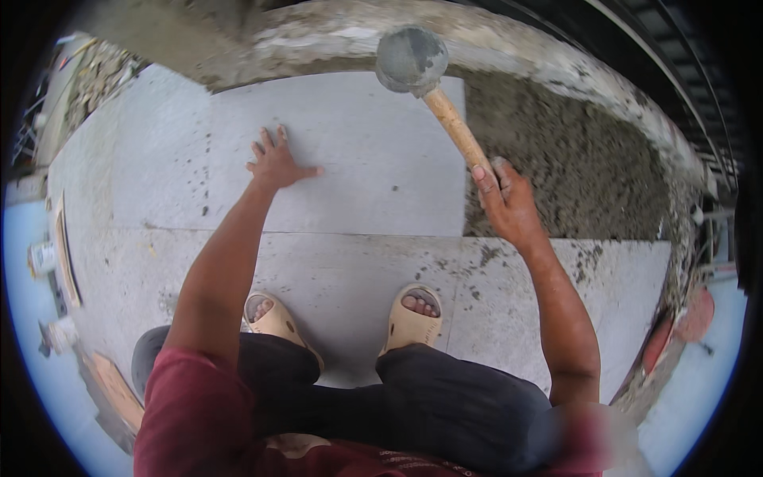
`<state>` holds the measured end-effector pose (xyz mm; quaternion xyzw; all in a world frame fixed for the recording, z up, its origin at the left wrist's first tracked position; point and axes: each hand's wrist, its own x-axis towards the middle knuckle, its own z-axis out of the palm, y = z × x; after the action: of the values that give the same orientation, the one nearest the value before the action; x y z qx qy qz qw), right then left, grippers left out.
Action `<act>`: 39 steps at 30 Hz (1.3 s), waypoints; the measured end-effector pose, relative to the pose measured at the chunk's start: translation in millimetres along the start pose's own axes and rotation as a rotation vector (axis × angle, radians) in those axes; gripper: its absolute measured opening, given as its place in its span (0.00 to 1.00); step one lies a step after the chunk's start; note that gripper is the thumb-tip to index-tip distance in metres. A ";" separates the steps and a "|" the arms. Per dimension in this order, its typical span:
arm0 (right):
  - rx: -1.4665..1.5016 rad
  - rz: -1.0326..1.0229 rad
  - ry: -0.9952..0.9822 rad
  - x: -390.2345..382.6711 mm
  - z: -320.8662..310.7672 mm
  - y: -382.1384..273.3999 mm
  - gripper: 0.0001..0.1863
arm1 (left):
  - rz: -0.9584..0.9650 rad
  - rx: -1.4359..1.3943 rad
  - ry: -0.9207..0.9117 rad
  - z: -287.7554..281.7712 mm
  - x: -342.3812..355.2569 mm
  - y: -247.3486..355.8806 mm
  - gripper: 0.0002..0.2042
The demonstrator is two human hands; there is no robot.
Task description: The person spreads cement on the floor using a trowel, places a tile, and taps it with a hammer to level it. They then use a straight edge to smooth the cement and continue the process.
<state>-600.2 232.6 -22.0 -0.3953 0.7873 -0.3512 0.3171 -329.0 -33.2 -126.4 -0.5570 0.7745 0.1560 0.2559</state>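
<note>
My right hand (511, 199) is wrapped round the wooden handle of a rubber mallet (412, 60). The mallet's grey, smeared head is raised over the far edge of a large light grey floor tile (373, 159), its handle slanting up and to the left. On that same tile, left of the mallet, my left hand (278, 163) reaches down with fingers spread and nothing in it; whether the palm presses on the surface I cannot tell. Right of the tile lies a bed of dark, wet mortar (564, 159), its edge meeting the tile's right side.
My feet in tan sandals (413, 318) stand on a nearer row of tiles (509, 318) spotted with mortar crumbs. A rough concrete ledge (540, 48) curves along the far side. Rubble (103, 75) lies at far left, wooden boards (67, 246) at left, a red round object (693, 314) at right.
</note>
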 end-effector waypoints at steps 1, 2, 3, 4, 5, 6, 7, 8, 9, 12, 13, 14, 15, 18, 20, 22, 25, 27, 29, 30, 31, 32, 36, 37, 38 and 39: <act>0.005 0.036 0.020 -11.4 -1.8 11.8 0.26 | 0.054 0.062 -0.005 4.4 -13.5 13.2 0.70; 0.008 0.071 0.036 -22.9 -2.7 22.8 0.26 | 0.109 0.111 -0.021 13.8 -24.6 31.4 0.72; 0.013 0.102 0.051 -33.4 -2.2 32.6 0.27 | 0.130 0.115 -0.054 19.2 -35.1 48.1 0.72; 0.029 0.140 0.059 -40.7 -0.7 39.4 0.29 | 0.141 0.120 -0.085 22.2 -45.5 60.9 0.72; 0.056 0.152 0.069 -47.9 -2.8 42.2 0.28 | 0.150 0.122 -0.117 24.0 -50.2 69.8 0.73; 0.093 0.157 0.069 -52.6 -0.2 41.7 0.27 | 0.141 0.123 -0.112 24.4 -50.6 67.9 0.73; 0.127 0.162 0.068 -56.0 2.0 39.7 0.26 | 0.131 0.122 -0.108 25.0 -49.8 64.2 0.74; 0.158 0.128 0.091 -58.5 2.1 35.3 0.24 | 0.120 0.120 -0.104 25.7 -49.2 61.9 0.74; 0.192 0.096 0.111 -60.3 2.6 26.9 0.22 | 0.121 0.117 -0.107 26.3 -48.7 60.3 0.75; 0.277 -0.053 0.212 -67.0 10.8 10.9 0.18 | 0.120 0.117 -0.110 25.8 -46.9 60.5 0.75; 0.267 -0.115 0.241 -64.3 18.3 11.4 0.17 | 0.120 0.124 -0.108 25.8 -46.9 61.6 0.74; 0.261 -0.173 0.265 -63.1 27.7 12.0 0.16 | 0.120 0.132 -0.106 26.1 -46.7 60.2 0.74; 0.204 -0.232 0.290 -59.5 43.1 27.1 0.15 | 0.125 0.121 -0.102 27.3 -44.3 61.6 0.74; -0.147 0.005 0.034 -32.4 67.2 58.8 0.13 | 0.139 0.102 -0.106 30.9 -40.5 63.4 0.74; -0.217 0.182 -0.121 -14.6 57.4 59.2 0.14 | 0.128 0.113 -0.130 26.8 -42.2 70.2 0.74; -0.056 0.213 -0.187 -0.5 32.0 -16.8 0.15 | 0.106 0.115 -0.125 21.7 -44.3 59.5 0.75; 0.091 -0.079 -0.014 -12.0 32.6 -30.2 0.21 | 0.121 0.115 -0.141 22.5 -46.6 61.0 0.75; 0.093 -0.148 0.126 -15.5 60.3 6.2 0.23 | 0.134 0.117 -0.145 23.3 -44.4 68.0 0.75; 0.008 -0.037 0.052 -7.5 81.1 40.8 0.24 | 0.127 0.136 -0.141 20.9 -47.4 69.8 0.75; -0.083 0.104 -0.082 8.5 79.5 53.8 0.24 | 0.127 0.139 -0.143 20.9 -46.4 67.9 0.74; -0.177 0.253 -0.221 20.7 72.2 51.7 0.23 | 0.129 0.137 -0.142 24.5 -44.7 67.6 0.75; -0.186 0.174 -0.153 29.5 62.1 50.1 0.24 | 0.132 0.136 -0.141 27.2 -42.4 68.4 0.75; -0.016 0.056 0.015 30.6 10.1 -13.6 0.28 | 0.108 0.143 -0.118 23.9 -43.1 63.0 0.75; 0.007 0.056 0.051 26.0 4.7 -12.0 0.29 | 0.124 0.151 -0.112 24.0 -44.8 63.5 0.74; 0.030 0.054 0.086 20.7 1.5 -8.6 0.30 | 0.138 0.158 -0.105 24.4 -47.2 63.2 0.74; 0.058 0.060 0.102 13.6 0.6 -2.5 0.30 | 0.151 0.164 -0.101 25.7 -50.6 63.5 0.73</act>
<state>-605.3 219.8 -23.3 -0.3439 0.8033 -0.3841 0.2981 -370.6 41.0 -121.4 -0.4659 0.8105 0.1385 0.3268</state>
